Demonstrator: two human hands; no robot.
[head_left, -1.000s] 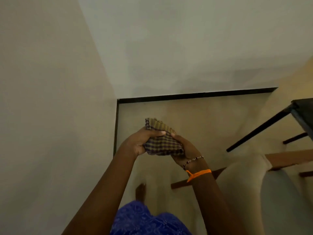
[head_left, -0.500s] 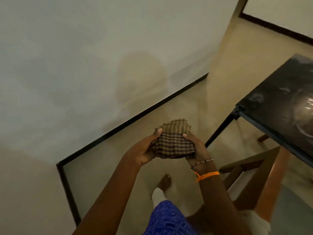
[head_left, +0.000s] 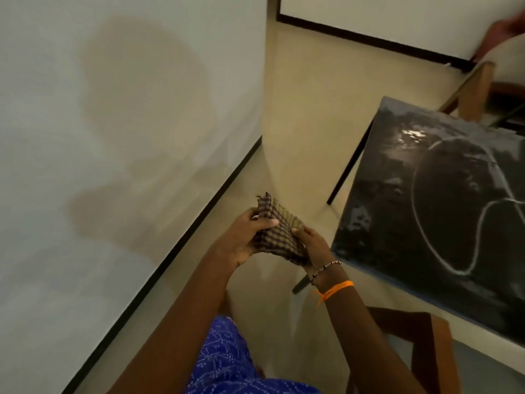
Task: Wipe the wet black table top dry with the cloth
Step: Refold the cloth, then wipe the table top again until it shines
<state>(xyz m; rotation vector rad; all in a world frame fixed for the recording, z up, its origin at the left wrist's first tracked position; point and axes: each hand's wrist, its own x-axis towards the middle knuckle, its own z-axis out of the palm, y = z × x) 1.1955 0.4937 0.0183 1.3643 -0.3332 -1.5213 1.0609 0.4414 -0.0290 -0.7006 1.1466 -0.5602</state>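
Swung nearer now, the wet black table top lies beside both hands pinching the seemingly folded cloth.

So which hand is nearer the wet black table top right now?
The right hand, holding the checked cloth beside the wet black table top's near corner without touching it. The left hand grips the cloth's far side, farther from the table.

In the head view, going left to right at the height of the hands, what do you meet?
Wall → black skirting strip → left hand → checked cloth → right hand → wet black table top.
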